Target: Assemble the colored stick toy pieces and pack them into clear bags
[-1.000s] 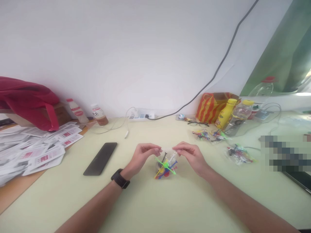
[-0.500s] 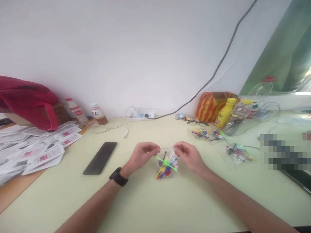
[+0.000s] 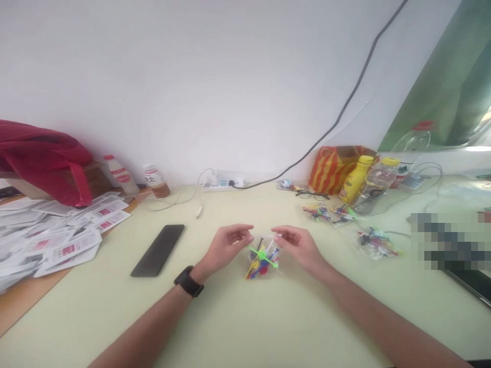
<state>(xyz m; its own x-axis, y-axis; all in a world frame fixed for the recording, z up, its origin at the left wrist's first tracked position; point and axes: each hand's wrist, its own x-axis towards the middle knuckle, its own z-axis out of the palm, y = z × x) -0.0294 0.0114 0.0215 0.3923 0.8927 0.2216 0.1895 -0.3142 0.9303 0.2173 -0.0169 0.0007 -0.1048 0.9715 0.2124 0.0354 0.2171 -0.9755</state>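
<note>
A clear plastic bag (image 3: 263, 259) of small coloured plastic parts is in front of me at the table's middle. Green, yellow, blue and red pieces show through it. At its upper left edge, my left hand (image 3: 229, 248) has thumb and forefinger apart. My right hand (image 3: 298, 249) is at the upper right edge, its thumb and forefinger also parted. Both thumbs are close to the bag's top; whether they touch it I cannot tell. A black watch (image 3: 188, 281) is on my left wrist.
A black phone (image 3: 158, 250) lies left, beyond it piled printed packets (image 3: 69, 240). More bags of parts (image 3: 378, 242) lie right. Behind them are glasses (image 3: 312, 194), a yellow bottle (image 3: 356, 180) and a striped bag (image 3: 330, 168). A power strip (image 3: 222, 183) sits by the wall.
Thumb and forefinger of each hand have parted from a pinch at the bag's top edge. The bag's top has slackened; the bag stays in nearly the same place.
</note>
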